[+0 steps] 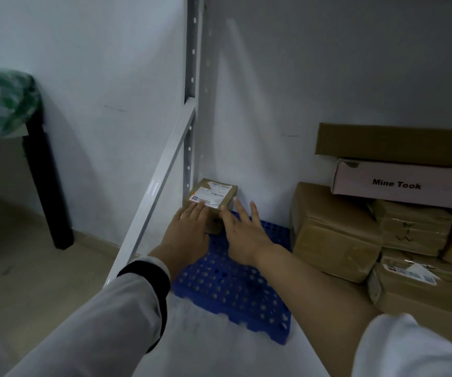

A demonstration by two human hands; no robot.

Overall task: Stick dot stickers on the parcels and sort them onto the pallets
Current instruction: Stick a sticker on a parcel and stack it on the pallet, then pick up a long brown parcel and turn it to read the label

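A dark table leg [47, 186] is standing far left of the blue pallet [233, 289], under a green checked cloth [1, 99]. A white shelf frame rail [148, 208] is running along the pallet's left edge, meeting a perforated upright post [192, 50] at the pallet's far left corner. The left hand [186, 229], in a pale sleeve with a dark cuff, is lying flat with fingers spread on the near top of a small brown parcel [214, 194] that is sitting on the pallet's far left corner; it is pressing, not gripping. The right hand [243, 232] is hovering just right of that parcel, fingers open and spread, holding nothing; I cannot tell whether its thumb is touching the box. Right of the pallet, stacked cardboard boxes [336, 232] are carrying a white box [399, 183] printed "Mine Took".
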